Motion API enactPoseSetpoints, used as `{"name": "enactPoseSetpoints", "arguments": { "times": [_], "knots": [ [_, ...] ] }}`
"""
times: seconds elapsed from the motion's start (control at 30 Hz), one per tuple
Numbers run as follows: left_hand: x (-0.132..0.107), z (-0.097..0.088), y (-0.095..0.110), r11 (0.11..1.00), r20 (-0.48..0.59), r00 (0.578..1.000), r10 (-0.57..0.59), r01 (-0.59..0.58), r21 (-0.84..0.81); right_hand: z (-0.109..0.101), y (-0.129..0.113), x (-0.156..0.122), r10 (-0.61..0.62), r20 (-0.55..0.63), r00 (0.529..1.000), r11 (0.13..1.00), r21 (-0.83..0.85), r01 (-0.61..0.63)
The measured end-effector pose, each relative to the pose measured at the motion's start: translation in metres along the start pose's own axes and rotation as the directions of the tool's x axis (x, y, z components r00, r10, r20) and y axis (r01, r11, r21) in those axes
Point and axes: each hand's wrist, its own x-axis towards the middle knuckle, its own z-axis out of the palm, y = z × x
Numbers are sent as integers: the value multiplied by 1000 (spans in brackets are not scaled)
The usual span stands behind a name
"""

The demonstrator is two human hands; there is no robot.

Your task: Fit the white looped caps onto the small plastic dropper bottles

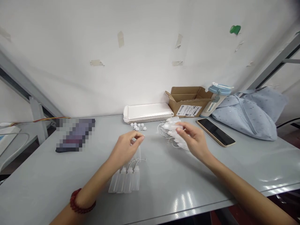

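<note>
My left hand (127, 147) is raised over the table with thumb and fingers pinched, a speck of white like a small cap at the fingertips. Between thumb and fingers, my right hand (193, 137) grips a translucent plastic bottle (174, 127), lying sideways with its nozzle end to the left. Under and beside it is a pile of similar bottles (180, 141) with thin tethers. Several bottles (126, 180) lie in a row below my left hand, which partly hides more behind them. Loose white caps (138, 125) are scattered just beyond my left hand.
White flat cartons (148, 112) and an open cardboard box (189, 104) line the wall. To the right are a phone (215, 132), a blue-lidded tumbler (215, 100) and a light blue cloth bag (248, 115). A pixelated dark item (76, 136) lies at left.
</note>
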Motion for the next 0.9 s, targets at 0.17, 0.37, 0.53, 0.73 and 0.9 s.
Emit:
{"name": "enactPoseSetpoints", "arguments": {
  "times": [0.17,0.37,0.53,0.73,0.9],
  "knots": [
    [8,0,-27,966,-31,994,106,-96,240,-20,35,28,33,-171,985,979,-193,-66],
    [9,14,-35,884,207,957,204,-271,381,-26,65,39,38,-91,995,927,-368,-69],
    [10,15,-38,878,204,954,220,-284,385,-25,70,39,7,-18,1000,913,-409,-14],
    [10,14,-39,880,227,957,178,-258,398,-25,75,39,-66,67,996,885,-457,89],
    [10,14,-38,880,228,961,154,-239,410,-23,80,39,-119,57,991,859,-495,131]
  ]
}}
